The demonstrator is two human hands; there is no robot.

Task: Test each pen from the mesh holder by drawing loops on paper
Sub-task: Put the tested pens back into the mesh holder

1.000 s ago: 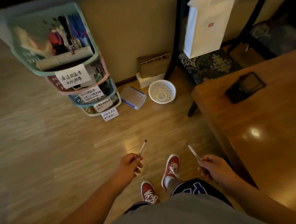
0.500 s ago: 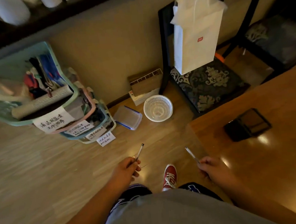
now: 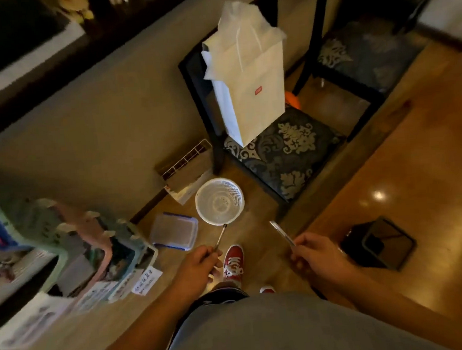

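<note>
Left hand (image 3: pixel 200 267): is curling its fingers round the lower barrel of a dark pen (image 3: pixel 220 237), which is pointing up and away over the floor.
Right hand (image 3: pixel 317 256): is pinching a pale pen (image 3: pixel 281 232) near its end, and the shaft is angling up to the left.
Mesh holder (image 3: pixel 376 242): is sitting on the worktop (image 3: pixel 416 175), just right of the right hand; its contents are too dark to tell.
Paper: is not showing anywhere in view.
Drop risk: both pens are hanging over bare floor, not the worktop, so a loosening grip is likely sending one rolling under the chair (image 3: pixel 283 154).
Mix-up risk: with a pen in each hand, tested and untested are easily getting confused.
Marking risk: with no sheet showing, loops are possibly ending up on the wood.
</note>
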